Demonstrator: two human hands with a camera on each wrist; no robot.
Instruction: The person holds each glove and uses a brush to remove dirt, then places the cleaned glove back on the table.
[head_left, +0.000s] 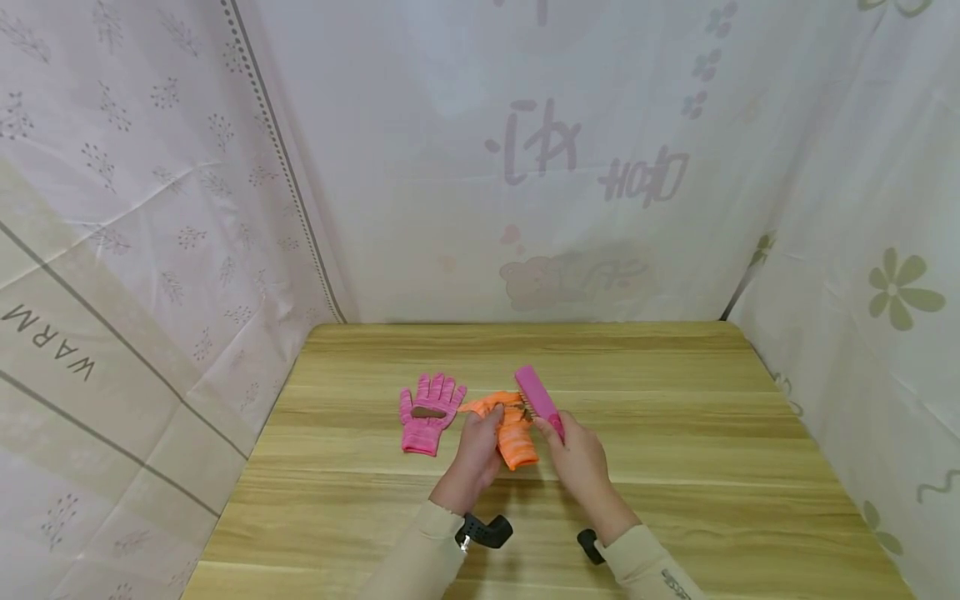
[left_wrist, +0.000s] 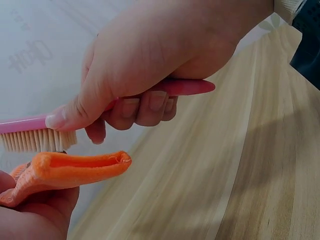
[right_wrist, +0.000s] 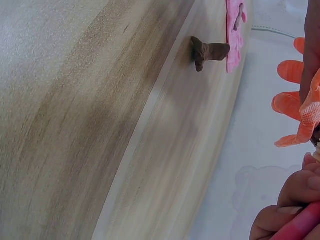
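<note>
An orange knit glove (head_left: 516,439) is gripped by the left hand (head_left: 477,450), thumb on top; its cuff opening (left_wrist: 82,166) faces the left wrist view. The right hand (head_left: 579,458) grips a pink brush (head_left: 537,395) by its handle, fingers curled round it. In the left wrist view the bristles (left_wrist: 32,141) point down at the glove, close to a dark patch on it. Orange glove fingers (right_wrist: 287,106) spread out in the right wrist view. A pink glove (head_left: 423,436) lies flat to the left, with a brown patch (head_left: 428,412) across its palm.
The wooden table (head_left: 645,500) has printed curtains (head_left: 450,208) behind it and at both sides. A small brown object (right_wrist: 207,53) appears beside the pink glove (right_wrist: 234,60) in the right wrist view. Black wrist devices (head_left: 487,531) are on both arms.
</note>
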